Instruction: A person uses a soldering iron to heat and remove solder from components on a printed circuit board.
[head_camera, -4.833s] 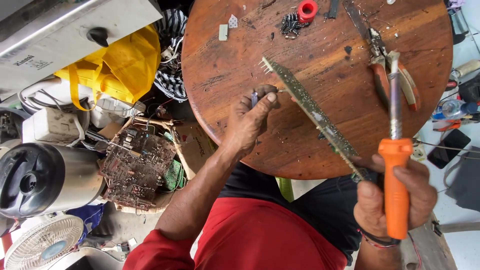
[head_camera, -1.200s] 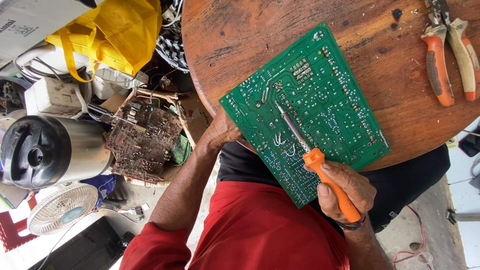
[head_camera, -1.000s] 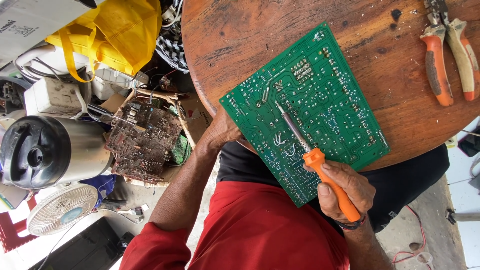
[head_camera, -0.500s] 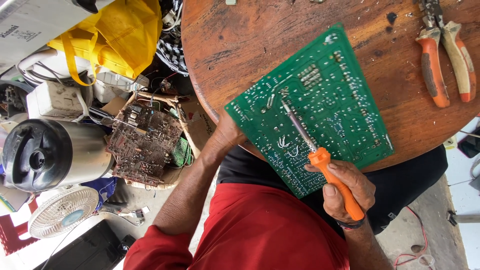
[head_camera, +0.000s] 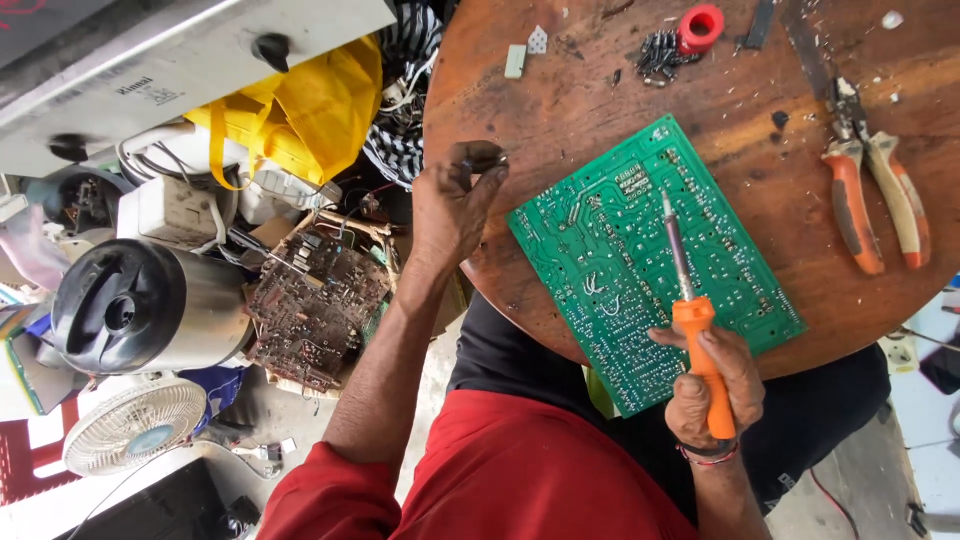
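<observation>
Your right hand (head_camera: 715, 385) grips the soldering iron (head_camera: 690, 290); left hand (head_camera: 455, 200) pinches something small. The unheld circuit board (head_camera: 650, 260) could slide under the tip.

Round wooden table (head_camera: 600, 120) above cluttered concrete floor (head_camera: 440, 360).

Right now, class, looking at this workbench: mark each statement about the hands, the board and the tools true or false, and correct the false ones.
1. The right hand holds an orange-handled soldering iron. True.
2. The green circuit board lies on the floor. False: it lies on the round wooden table.
3. The left hand grips the pliers. False: the pliers lie apart on the table.
4. The iron's tip is over the board. True.
5. A red ring-shaped spool sits on the table. True.
</observation>
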